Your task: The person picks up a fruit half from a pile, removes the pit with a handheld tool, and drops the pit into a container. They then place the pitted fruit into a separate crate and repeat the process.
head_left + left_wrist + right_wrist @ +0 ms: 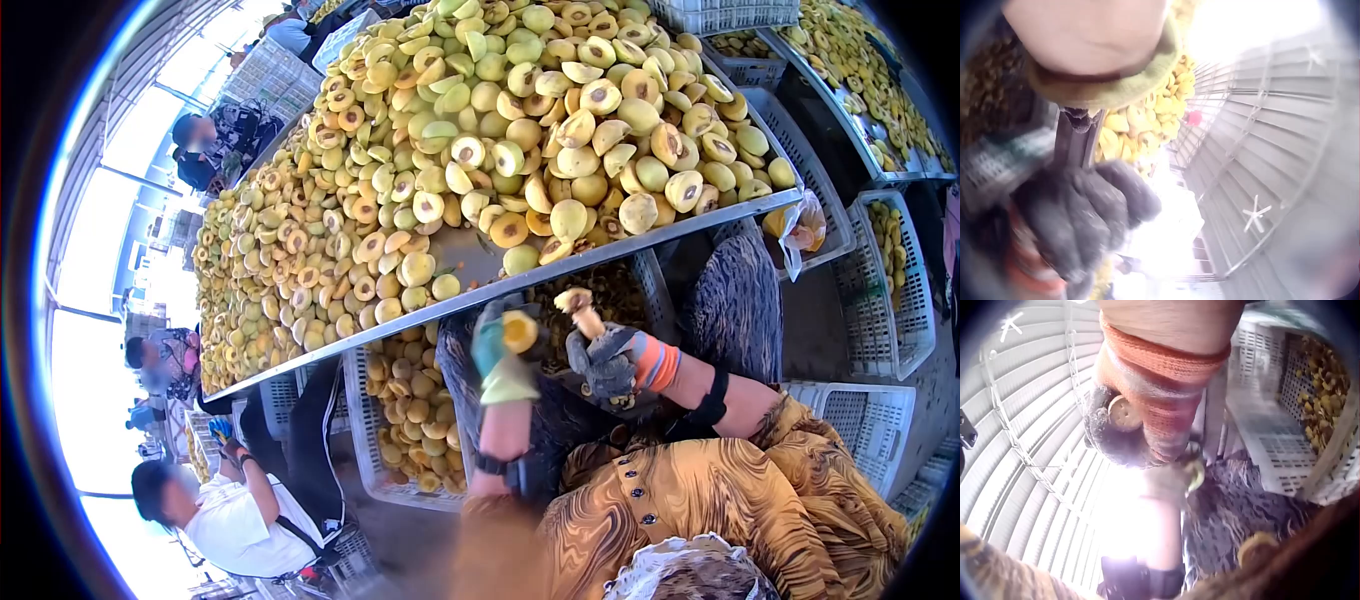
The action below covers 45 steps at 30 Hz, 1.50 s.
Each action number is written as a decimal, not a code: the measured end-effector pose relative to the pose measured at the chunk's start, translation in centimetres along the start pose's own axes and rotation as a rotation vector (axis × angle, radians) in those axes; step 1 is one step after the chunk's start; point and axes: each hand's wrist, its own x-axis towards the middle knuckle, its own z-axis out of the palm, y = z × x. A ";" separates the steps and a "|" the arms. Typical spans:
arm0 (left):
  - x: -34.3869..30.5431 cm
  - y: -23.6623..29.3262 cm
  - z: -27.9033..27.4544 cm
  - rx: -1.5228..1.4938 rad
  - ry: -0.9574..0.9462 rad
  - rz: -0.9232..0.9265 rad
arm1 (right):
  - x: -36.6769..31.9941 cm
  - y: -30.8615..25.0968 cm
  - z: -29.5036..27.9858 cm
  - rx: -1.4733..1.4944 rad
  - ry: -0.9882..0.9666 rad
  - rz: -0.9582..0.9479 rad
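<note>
In the head view my left hand (497,352), blurred in a teal and pale green glove, holds a yellow peach half (519,331) just below the table's metal edge. My right hand (606,362), in a grey glove with an orange cuff, grips a short wooden-handled tool (588,318). Its upper end points up toward the table, and the handle's round butt (1124,415) pokes out of the fist in the right wrist view. The two hands are close together above my lap. In the left wrist view the grey-gloved fingers (1085,209) of the right hand show.
Halved peaches, many with brown pits, heap on the metal-edged table (480,298). A white crate (362,440) of peach halves stands left of my knees. More crates (865,425) stand at right. A person in a white shirt (235,525) works at left.
</note>
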 end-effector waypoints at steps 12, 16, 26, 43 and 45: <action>-4.1 12.3 -13.8 2.134 0.583 0.752 | 2.8 0.0 -1.5 -0.377 0.795 -0.086; 4.7 11.7 -11.4 1.737 0.314 0.999 | 3.1 0.7 -2.4 -1.163 0.849 -0.115; 16.3 10.8 -4.5 1.593 0.072 1.008 | 2.4 0.7 -5.6 -1.396 0.711 -0.278; -1.9 1.8 3.1 -0.173 -0.348 -0.216 | 2.3 -0.5 -0.8 -0.988 0.424 -0.513; -1.9 1.0 3.4 -0.102 -0.304 -0.125 | 1.5 -0.6 0.0 -1.220 0.520 -0.489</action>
